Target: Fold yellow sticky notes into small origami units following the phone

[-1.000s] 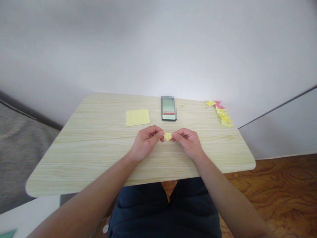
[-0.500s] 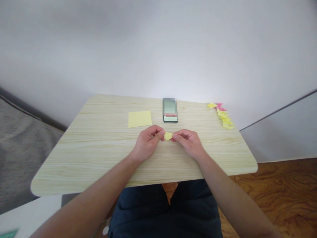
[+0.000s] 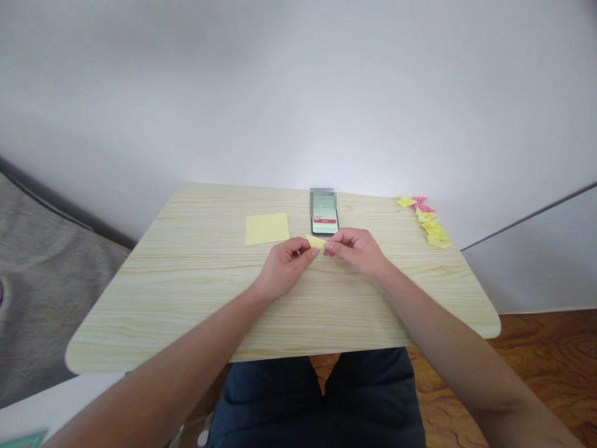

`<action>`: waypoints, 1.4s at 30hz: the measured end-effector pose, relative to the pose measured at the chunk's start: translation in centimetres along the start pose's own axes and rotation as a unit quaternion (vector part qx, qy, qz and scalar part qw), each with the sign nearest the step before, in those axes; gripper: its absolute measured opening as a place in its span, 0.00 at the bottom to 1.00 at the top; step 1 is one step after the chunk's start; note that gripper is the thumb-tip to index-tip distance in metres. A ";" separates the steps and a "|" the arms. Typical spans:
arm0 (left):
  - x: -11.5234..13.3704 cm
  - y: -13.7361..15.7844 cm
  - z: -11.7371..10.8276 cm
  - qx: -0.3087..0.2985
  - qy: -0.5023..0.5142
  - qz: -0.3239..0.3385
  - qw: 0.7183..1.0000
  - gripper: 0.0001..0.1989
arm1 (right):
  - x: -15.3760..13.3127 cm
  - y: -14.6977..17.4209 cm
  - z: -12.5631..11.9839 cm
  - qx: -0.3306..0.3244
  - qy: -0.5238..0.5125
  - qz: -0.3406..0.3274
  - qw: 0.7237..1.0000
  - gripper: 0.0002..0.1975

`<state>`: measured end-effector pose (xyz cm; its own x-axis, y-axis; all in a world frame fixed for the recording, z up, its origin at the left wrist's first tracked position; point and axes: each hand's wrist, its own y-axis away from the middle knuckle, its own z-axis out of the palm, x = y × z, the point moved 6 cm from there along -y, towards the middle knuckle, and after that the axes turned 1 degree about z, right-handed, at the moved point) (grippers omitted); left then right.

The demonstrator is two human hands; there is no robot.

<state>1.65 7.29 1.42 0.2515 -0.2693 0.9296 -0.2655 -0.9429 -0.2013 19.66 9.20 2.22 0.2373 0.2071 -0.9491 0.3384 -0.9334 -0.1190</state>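
A small folded piece of yellow paper (image 3: 316,241) is pinched between my two hands, just in front of the phone. My left hand (image 3: 285,264) grips its lower left side between thumb and fingers. At its right end, my right hand (image 3: 355,250) holds the paper in a thumb-and-finger pinch. The fingertips hide part of the folds. A flat square of yellow paper (image 3: 267,229) lies on the table behind my left hand.
The phone (image 3: 325,214), its screen lit, rests near the table's back edge. Several folded yellow papers (image 3: 435,231) and pink ones (image 3: 422,204) lie in a row at the back right. A white wall (image 3: 298,93) stands behind the wooden table (image 3: 186,298).
The folded yellow paper has been turned and now points up to the left. My right hand has risen slightly towards the phone. The whole view has shifted a little.
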 end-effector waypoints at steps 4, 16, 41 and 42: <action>-0.4 -1.4 0.5 -0.024 -0.014 0.005 1.000 0.15 | 0.4 -0.4 -0.7 0.016 0.011 -0.010 1.000 0.11; -0.7 -3.4 1.3 0.001 -0.004 0.014 1.000 0.13 | -0.5 -2.8 -2.0 0.045 -0.026 0.012 0.999 0.10; 0.5 -3.0 1.2 -0.022 -0.078 0.106 0.991 0.10 | 0.3 -1.9 -2.0 0.063 -0.075 0.033 0.995 0.07; 0.6 -2.9 1.2 -0.024 -0.086 0.109 0.990 0.11 | 0.2 -1.9 -2.1 0.076 -0.066 0.021 0.995 0.07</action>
<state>3.73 9.66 2.15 0.3371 -0.4995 0.7980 -0.3735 -0.8490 -0.3737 21.00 11.59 2.85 0.1236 0.1371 -0.9828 0.1864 -0.9760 -0.1127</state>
